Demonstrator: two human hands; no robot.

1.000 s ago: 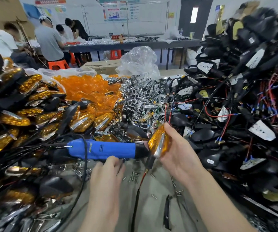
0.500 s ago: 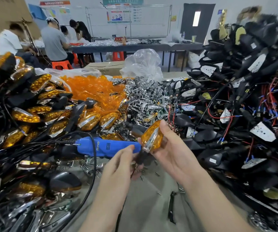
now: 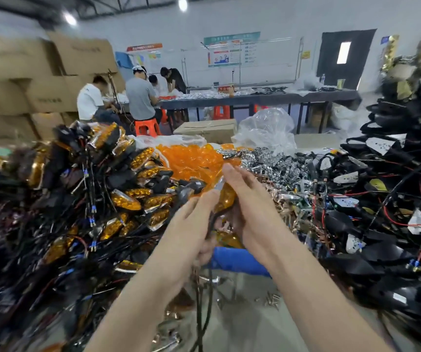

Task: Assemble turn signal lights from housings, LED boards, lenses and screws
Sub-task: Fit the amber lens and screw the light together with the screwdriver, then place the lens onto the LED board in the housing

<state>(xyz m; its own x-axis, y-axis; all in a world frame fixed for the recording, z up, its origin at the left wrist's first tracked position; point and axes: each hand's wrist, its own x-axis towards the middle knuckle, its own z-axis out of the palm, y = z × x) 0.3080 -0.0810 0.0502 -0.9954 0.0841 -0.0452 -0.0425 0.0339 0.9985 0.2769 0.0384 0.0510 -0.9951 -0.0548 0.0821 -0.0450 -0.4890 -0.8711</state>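
Finished lights (image 3: pixel 128 199) lie heaped at frame left. At centre, the left hand (image 3: pixel 191 224) curls its fingers round the wire (image 3: pixel 210 280), and the right hand (image 3: pixel 250 212) grasps an amber-lensed light (image 3: pixel 228 196) that looks complete. At the right, many bare housings (image 3: pixel 382 250) await assembly.

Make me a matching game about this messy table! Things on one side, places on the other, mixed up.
Things: 1 turn signal light; 2 blue screwdriver; 3 loose screws; 4 clear plastic bag.
Places: A far back, behind the chrome parts; B held in the right hand; C partly hidden under the right forearm; D scattered on the bare table.
Pairs: 1-B, 2-C, 3-D, 4-A.
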